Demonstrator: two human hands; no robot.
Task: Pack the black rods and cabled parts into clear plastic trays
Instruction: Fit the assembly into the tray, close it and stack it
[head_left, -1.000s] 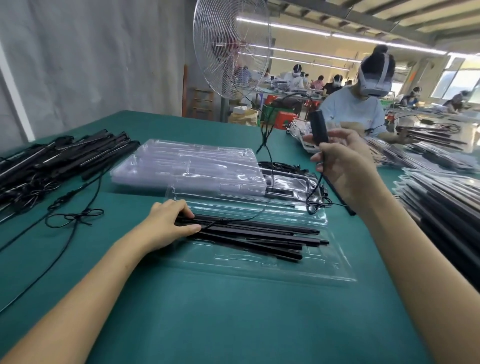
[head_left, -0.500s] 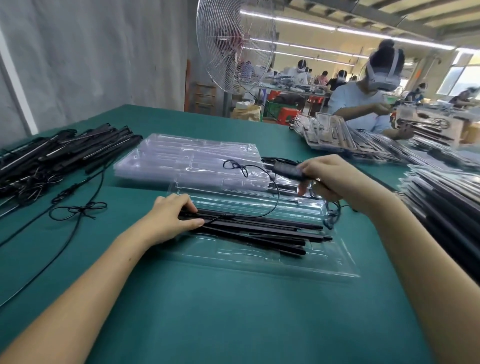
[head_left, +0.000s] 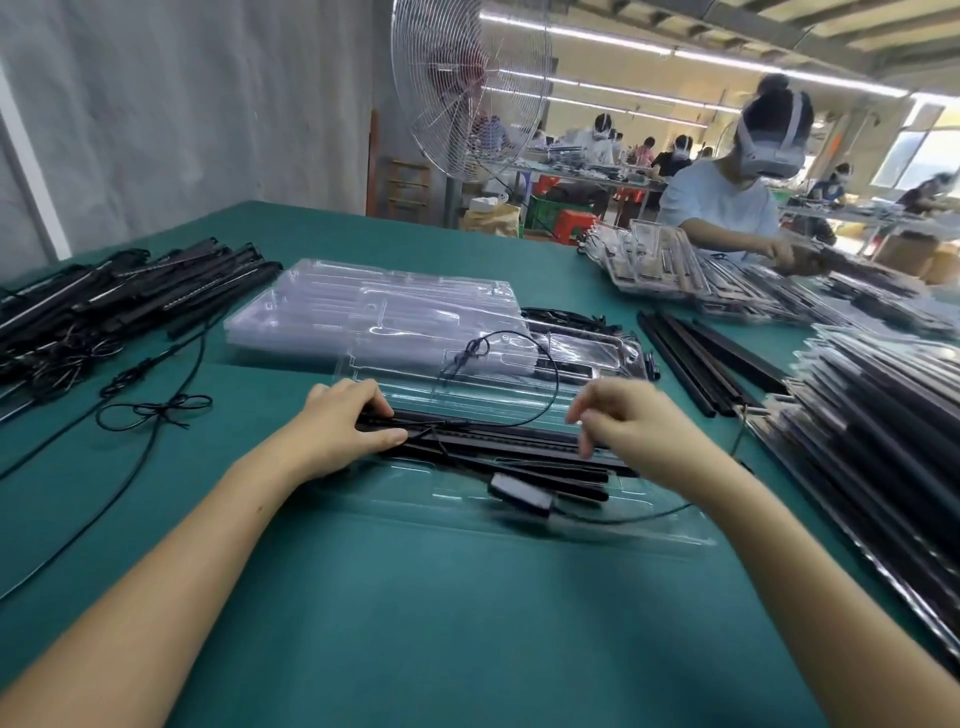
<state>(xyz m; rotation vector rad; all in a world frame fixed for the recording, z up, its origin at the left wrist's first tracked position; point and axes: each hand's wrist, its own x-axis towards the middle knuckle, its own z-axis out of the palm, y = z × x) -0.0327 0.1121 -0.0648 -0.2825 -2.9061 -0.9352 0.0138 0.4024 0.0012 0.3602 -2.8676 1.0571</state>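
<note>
Rods (head_left: 493, 436) lie in the nearest tray (head_left: 597, 535) on the bench (head_left: 467, 634), a cabled box (head_left: 519, 493) at their front edge; left hand (head_left: 343, 431) grips their left ends; right hand (head_left: 639, 431) hovers over them, blurred, fingers loosely curled, holding nothing; beyond, a stack of empty trays (head_left: 374, 306).

Bright, even light from long white ceiling tube lamps (head_left: 649, 47) and a far-right window (head_left: 922, 156). Glare streaks the stack of clear plastic trays (head_left: 384, 306). Your right hand (head_left: 639, 423) blurs; edges bow outward.
</note>
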